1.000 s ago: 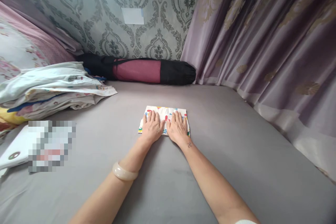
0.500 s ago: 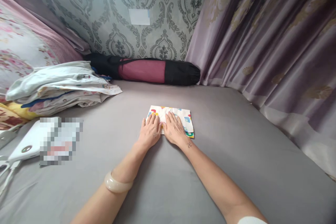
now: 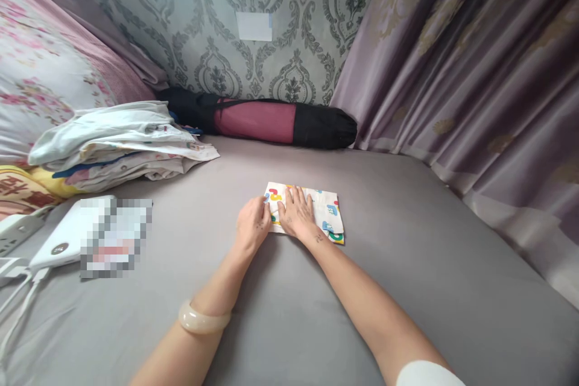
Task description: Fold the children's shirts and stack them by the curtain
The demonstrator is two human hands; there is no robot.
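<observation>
A folded white cloth (image 3: pixel 323 204) with a colourful print lies flat on the grey bed sheet (image 3: pixel 289 307). My left hand (image 3: pixel 253 222) is closed at its left edge, thumb on top and the other fingers curled, partly out of sight. Flat across the cloth's middle, my right hand (image 3: pixel 297 212) presses down with its fingers stretched out. A green and yellow patch of a lower layer sticks out at the near right corner. A pale bangle (image 3: pixel 203 318) circles my left wrist.
At the far left is a pile of folded clothes (image 3: pixel 131 139). Nearer stand a white power bank (image 3: pixel 67 235) with a cable, a power strip (image 3: pixel 18 232) and a blurred-out flat item (image 3: pixel 120 238). A black and maroon long bag (image 3: pixel 257 120) lies along the wall; curtains (image 3: pixel 429 72) hang right.
My left hand has gone from lying flat on the cloth to curling at its left edge. The right hand has shifted toward the cloth's middle. The view has turned slightly left.
</observation>
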